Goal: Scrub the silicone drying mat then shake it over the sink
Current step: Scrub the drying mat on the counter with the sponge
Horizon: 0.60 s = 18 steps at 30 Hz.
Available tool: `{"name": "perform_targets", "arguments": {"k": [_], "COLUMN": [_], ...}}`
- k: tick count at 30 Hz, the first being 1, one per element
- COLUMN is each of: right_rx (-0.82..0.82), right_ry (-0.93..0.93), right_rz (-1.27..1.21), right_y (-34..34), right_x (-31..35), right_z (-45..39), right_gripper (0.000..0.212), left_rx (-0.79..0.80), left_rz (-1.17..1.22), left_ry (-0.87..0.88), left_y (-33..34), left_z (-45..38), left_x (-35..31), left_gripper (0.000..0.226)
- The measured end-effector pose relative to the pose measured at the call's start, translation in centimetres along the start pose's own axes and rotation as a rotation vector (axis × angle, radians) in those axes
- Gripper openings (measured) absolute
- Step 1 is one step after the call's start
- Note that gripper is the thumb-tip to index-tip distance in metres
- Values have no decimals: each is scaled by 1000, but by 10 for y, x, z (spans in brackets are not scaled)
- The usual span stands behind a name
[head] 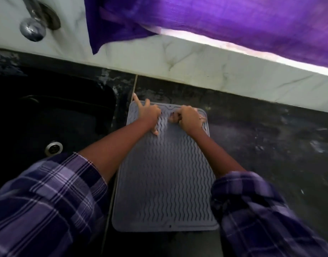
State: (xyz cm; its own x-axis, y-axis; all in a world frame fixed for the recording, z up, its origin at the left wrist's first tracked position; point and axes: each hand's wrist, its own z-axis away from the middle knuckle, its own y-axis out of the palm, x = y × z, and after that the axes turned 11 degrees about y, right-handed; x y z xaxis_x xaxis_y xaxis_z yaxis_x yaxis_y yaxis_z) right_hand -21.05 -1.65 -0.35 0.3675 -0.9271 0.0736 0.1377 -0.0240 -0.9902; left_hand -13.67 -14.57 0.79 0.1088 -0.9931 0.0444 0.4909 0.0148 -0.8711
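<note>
Black sink, set into the counter's left end. Grey silicone drying mat, flat on the dark counter just beside the sink, reaching the front edge. Left hand, fingers spread, on the mat's far left corner; right hand, curled narrow, contents indiscernible, near its far right corner.

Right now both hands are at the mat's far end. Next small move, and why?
Probably work the right hand back and forth along the ridges. The mat lies flat on the dark counter, beside the sink, not over it. The left hand presses its far left corner; the right is curled, a scrubber not discernible. Shaking looks premature.
</note>
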Motion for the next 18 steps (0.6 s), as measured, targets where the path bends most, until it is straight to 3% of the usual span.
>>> {"name": "perform_targets", "arguments": {"k": [2, 4, 7, 9, 13, 15, 18], "right_rx": [139, 355, 643, 603, 178, 164, 315], "right_ry": [-4, -141, -335, -326, -159, -82, -7], "right_rz": [-91, -129, 31, 23, -115, -33, 13], "right_y": [-1, -9, -32, -46, -32, -14, 0], "right_x": [-21, -38, -39, -20, 26, 36, 20], "right_z": [35, 81, 77, 41, -15, -15, 14], "right_gripper": [27, 27, 22, 20, 33, 32, 28], "left_rx": [-3, 15, 40, 30, 25, 39, 32], "left_rz": [-9, -7, -13, -9, 36, 57, 59], "left_ry": [-3, -8, -8, -19, -61, -67, -55], "left_y": [-3, -4, -7, -7, -1, -1, -3], "left_z": [1, 4, 12, 14, 9, 7, 7], "left_x": [0, 2, -2, -5, -4, -5, -3], "left_gripper": [97, 98, 101, 100, 96, 102, 98]}}
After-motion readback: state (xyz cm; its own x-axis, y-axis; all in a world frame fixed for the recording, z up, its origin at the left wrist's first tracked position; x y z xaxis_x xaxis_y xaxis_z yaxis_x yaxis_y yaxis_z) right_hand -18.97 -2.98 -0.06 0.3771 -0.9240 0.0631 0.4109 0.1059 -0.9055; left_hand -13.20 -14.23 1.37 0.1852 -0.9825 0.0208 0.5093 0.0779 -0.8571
